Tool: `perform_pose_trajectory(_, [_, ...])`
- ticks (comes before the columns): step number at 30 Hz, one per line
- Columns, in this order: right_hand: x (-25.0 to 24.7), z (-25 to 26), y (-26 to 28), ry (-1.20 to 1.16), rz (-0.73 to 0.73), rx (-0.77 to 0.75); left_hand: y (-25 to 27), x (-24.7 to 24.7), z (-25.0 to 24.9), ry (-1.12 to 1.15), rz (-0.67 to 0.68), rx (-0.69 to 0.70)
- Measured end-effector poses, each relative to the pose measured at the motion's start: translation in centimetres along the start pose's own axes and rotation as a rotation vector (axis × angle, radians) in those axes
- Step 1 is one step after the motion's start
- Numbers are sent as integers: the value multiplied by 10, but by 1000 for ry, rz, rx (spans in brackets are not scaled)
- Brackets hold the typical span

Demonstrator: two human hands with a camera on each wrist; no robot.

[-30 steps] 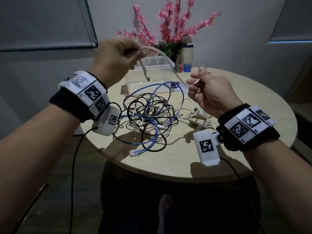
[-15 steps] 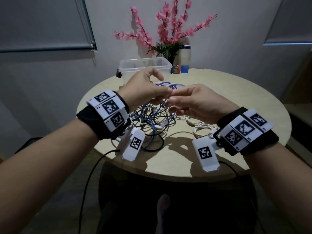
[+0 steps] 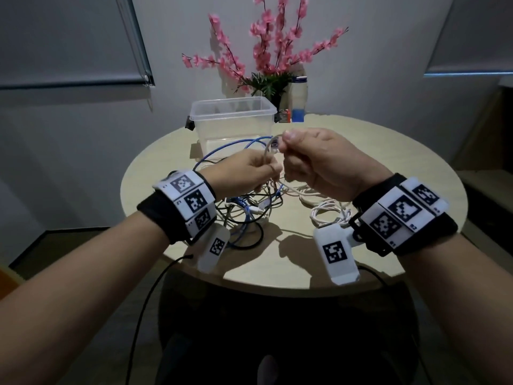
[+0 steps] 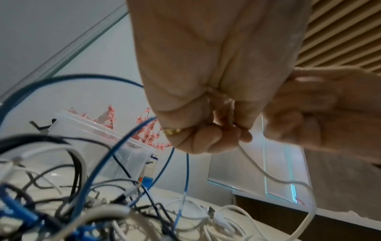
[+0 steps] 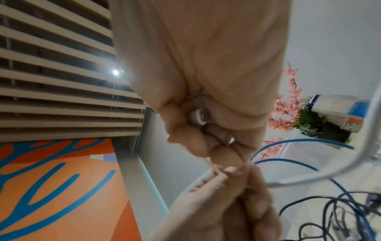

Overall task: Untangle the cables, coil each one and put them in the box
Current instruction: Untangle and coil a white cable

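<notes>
Both hands are raised together above the round table, holding one thin white cable [image 3: 267,151]. My left hand [image 3: 247,170] grips it in curled fingers; from the fist the white cable [image 4: 268,176] trails down to the table. My right hand [image 3: 313,162] pinches the same cable between thumb and fingers, with the loop of white cable [image 5: 321,177] arcing past it. Under the hands lies a tangle of blue, black and white cables [image 3: 249,209]. A clear plastic box [image 3: 233,118] stands behind the tangle, open-topped.
A bundle of white cables [image 3: 330,212] lies on the table [image 3: 402,168] beside the right wrist. Behind the box stand a pot of pink flowers [image 3: 272,59], a white and blue bottle [image 3: 298,98] and a small orange item [image 3: 284,116].
A second ago the hands were apart, stretching the white cable high. They then came together low over the tangle. Now the right hand has risen slightly, folding the cable into a loop.
</notes>
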State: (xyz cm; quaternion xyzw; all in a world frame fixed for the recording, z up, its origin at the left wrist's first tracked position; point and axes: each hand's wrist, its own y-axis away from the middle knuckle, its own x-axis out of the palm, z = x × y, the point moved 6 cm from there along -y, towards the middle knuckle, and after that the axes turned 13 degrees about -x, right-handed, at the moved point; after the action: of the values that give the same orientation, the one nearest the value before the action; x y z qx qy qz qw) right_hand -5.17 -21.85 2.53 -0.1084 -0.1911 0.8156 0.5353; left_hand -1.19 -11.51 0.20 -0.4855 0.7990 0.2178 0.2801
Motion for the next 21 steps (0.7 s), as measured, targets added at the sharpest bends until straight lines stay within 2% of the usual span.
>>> perform_pose_trajectory(3, [-4, 7, -3, -110, -88, -81, -4, 13, 1, -68, -13, -7])
perform_pose_trajectory(7, [-18, 14, -10, -20, -176, -187, -5, 30, 3, -117, 85, -65])
perform_pose_trajectory(11, [-45, 15, -15, 260, -309, -247, 4, 35, 8, -202, 202, -71])
perform_pose_trajectory(13, [-52, 11, -13, 509, -296, -224, 8, 28, 6, -165, 213, -69])
perform_pose_trajectory(16, [-53, -5, -7, 782, -160, -93, 11, 2, -7, -65, 48, -12])
perform_pose_trajectory(17, [-48, -11, -4, 756, -114, -43, 11, -8, -14, -19, -28, 33])
perform_pose_trajectory(19, [-35, -21, 3, 557, -58, 25, 12, -25, -25, 76, -162, 121])
perform_pose_trajectory(21, [-27, -23, 7, 370, -92, 54, 10, -39, -33, 85, -272, 197])
